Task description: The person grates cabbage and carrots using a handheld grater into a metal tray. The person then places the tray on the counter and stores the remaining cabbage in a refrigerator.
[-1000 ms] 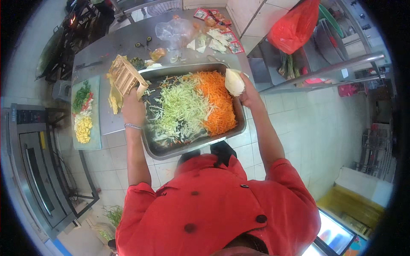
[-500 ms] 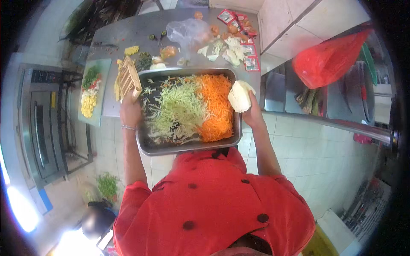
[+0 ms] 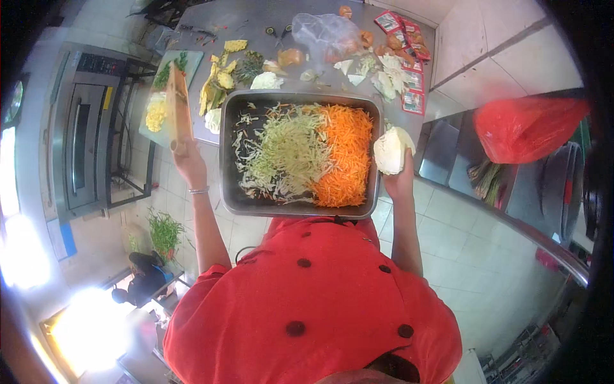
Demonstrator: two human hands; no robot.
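Observation:
My left hand [image 3: 190, 168] is closed around the lower end of a wooden grater [image 3: 180, 109], which stands tilted and nearly edge-on to the left of a deep metal tray [image 3: 226, 160]. Pale green shredded cabbage [image 3: 291, 153] is spread over the middle and left of that tray, and orange shredded carrot [image 3: 348, 157] is heaped along its right side. Beside the tray's right rim, my right hand [image 3: 401, 181] grips a cut chunk of white cabbage [image 3: 391, 151]. The fingers of this hand are partly hidden behind the chunk.
The steel table [image 3: 256, 22] carries a clear plastic bag [image 3: 323, 38], onions, cabbage leaves [image 3: 391, 77], red packets [image 3: 412, 80], pineapple peel [image 3: 214, 88] and scissors [image 3: 279, 35]. Behind the grater lies a cutting board [image 3: 192, 67] with chopped vegetables. A red bag [image 3: 527, 128] is at the right; an oven [image 3: 80, 137] stands left.
The grater has moved left, away from the tray's rim, and turned edge-on. My right hand keeps the cabbage chunk by the right rim, slightly turned. The whole view has shifted.

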